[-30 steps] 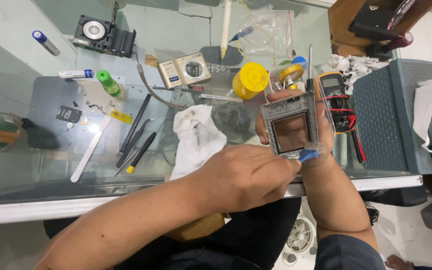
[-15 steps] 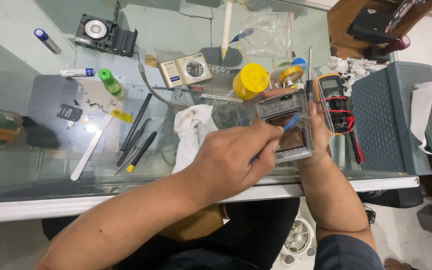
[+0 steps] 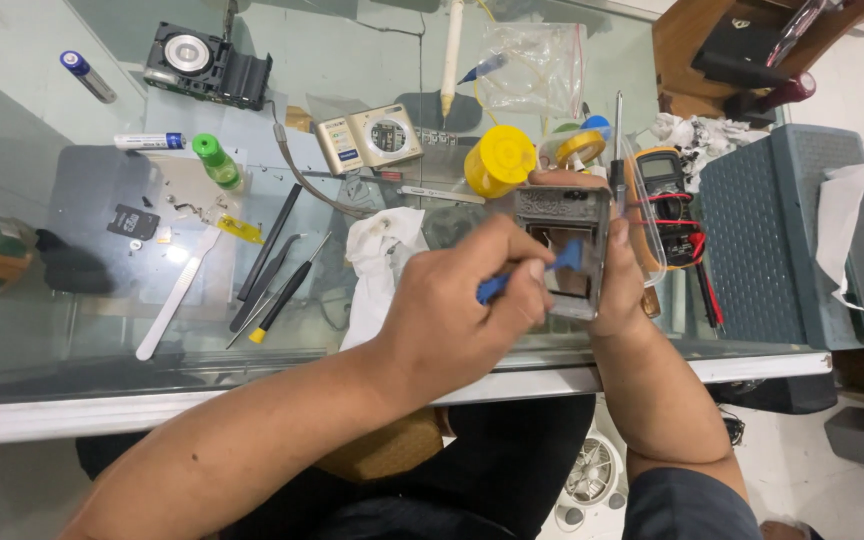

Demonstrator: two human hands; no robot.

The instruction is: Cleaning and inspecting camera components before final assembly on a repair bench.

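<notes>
Grey rectangular camera shell (image 3: pixel 564 252), back open, gripped in right hand (image 3: pixel 624 285); left hand (image 3: pixel 457 315) pinches blue plastic pry tool (image 3: pixel 530 272) at its frame; prying underway, unfinished.

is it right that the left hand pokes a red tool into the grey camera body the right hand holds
Not quite: the tool is blue, not red, as the head view shows. The rest stands: the left hand pokes it into the grey camera body, which the right hand holds.
</notes>
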